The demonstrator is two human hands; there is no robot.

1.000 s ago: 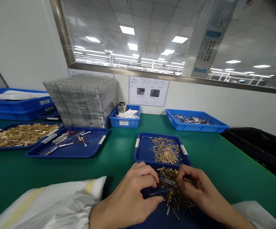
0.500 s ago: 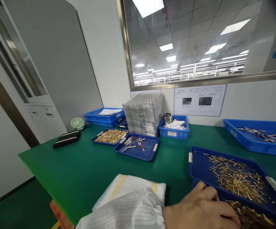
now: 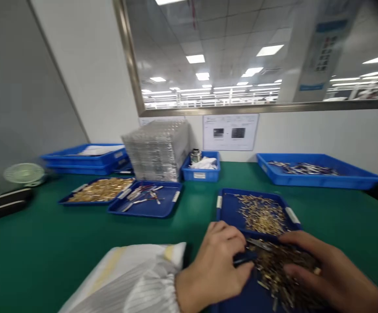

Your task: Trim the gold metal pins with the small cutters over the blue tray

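Observation:
My left hand point(image 3: 216, 263) is closed over the left side of the near blue tray point(image 3: 241, 300). A slim dark blue piece point(image 3: 245, 257) pokes out between its thumb and fingers; its kind is unclear. Close by, a flat greyish strip point(image 3: 259, 244) lies over the dark heap of small metal pins point(image 3: 276, 269) in that tray. My right hand point(image 3: 322, 269), blurred, reaches over the heap from the right, thumb and fingers apart. Just behind stands another blue tray point(image 3: 223, 213) holding gold-coloured pins point(image 3: 263, 215).
A folded white cloth point(image 3: 117, 265) lies by my left sleeve. Farther left are a tray of tools point(image 3: 146, 208), a tray of gold parts point(image 3: 100, 191) and stacked clear blister trays point(image 3: 156, 150). Blue bins point(image 3: 202, 174) line the wall, with a large one point(image 3: 319, 178) at right.
The view has swung to the right. My right hand has come into clear view over the pin heap. My left hand stays at the near tray, with the dark blue piece now showing.

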